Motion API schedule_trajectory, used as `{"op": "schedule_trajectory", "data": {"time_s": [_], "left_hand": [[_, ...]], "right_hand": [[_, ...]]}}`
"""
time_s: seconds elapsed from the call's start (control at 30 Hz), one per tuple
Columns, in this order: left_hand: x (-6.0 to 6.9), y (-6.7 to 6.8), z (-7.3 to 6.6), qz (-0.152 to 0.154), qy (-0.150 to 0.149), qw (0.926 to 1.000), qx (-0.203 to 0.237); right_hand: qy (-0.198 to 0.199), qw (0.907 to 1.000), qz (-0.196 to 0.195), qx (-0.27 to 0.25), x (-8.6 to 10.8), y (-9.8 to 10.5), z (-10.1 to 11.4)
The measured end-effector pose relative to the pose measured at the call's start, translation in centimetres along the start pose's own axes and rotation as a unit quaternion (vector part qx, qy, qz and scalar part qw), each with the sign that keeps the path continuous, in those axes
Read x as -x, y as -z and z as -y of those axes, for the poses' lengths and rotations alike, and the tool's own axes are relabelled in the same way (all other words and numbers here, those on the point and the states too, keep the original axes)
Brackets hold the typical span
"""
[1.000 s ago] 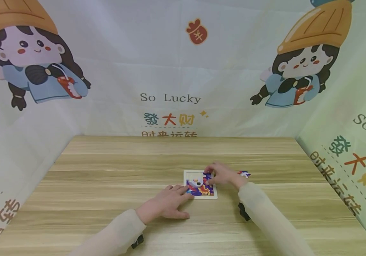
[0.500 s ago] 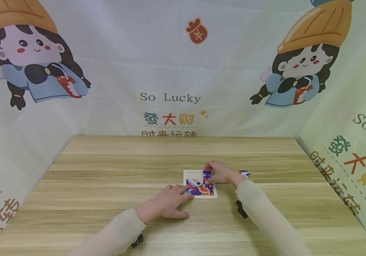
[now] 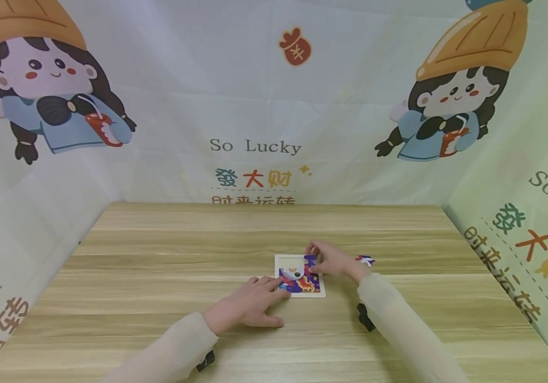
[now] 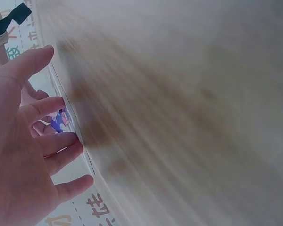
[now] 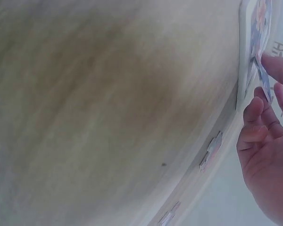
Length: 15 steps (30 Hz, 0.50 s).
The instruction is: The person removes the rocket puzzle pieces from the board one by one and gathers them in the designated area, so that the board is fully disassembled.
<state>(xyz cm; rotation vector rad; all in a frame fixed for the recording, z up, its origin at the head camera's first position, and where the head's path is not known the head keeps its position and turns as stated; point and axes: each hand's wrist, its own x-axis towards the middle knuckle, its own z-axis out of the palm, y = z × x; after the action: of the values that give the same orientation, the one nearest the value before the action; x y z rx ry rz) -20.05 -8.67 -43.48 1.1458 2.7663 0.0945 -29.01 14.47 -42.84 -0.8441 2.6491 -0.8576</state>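
Note:
A jigsaw puzzle in a white frame (image 3: 300,296) lies flat on the table, its lower half and right side covered by purple, red and white pieces. Its upper left part shows a pale bare base. My left hand (image 3: 255,303) rests with spread, straight fingers on the frame's lower left edge. At the upper right corner, my right hand (image 3: 333,259) pinches a puzzle piece (image 3: 310,260) between thumb and fingers. In the right wrist view that puzzle piece (image 5: 264,79) stands tilted, partly raised off the frame. The right fingers hide part of it.
A loose puzzle piece (image 3: 365,260) lies on the wooden table (image 3: 183,244) just beyond the right wrist. The right wrist view shows two loose pieces (image 5: 211,151) beside the frame. A printed cloth (image 3: 255,117) hangs along the back and sides.
The right forearm shifts slightly left, then back right. The pinched puzzle piece has moved a little at the frame's upper right corner. My left hand stays still.

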Motion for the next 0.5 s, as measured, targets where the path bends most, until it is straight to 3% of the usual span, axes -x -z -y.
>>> {"op": "schedule_trajectory", "data": {"time_s": [0.13,0.33,0.5], "left_hand": [[-0.03,0.06,-0.04,0.002,0.001,1.0,0.0],[-0.03,0.08,-0.07,0.004,0.002,1.0,0.001],[0.0,0.11,-0.12,0.007,0.002,1.0,0.003]], "right_hand": [[0.016,0.9997,-0.009,-0.016,0.18,0.16,-0.31],[0.006,0.9989,-0.032,-0.034,0.25,0.08,-0.68],[-0.012,0.9934,-0.061,-0.097,0.55,0.09,-0.92]]}}
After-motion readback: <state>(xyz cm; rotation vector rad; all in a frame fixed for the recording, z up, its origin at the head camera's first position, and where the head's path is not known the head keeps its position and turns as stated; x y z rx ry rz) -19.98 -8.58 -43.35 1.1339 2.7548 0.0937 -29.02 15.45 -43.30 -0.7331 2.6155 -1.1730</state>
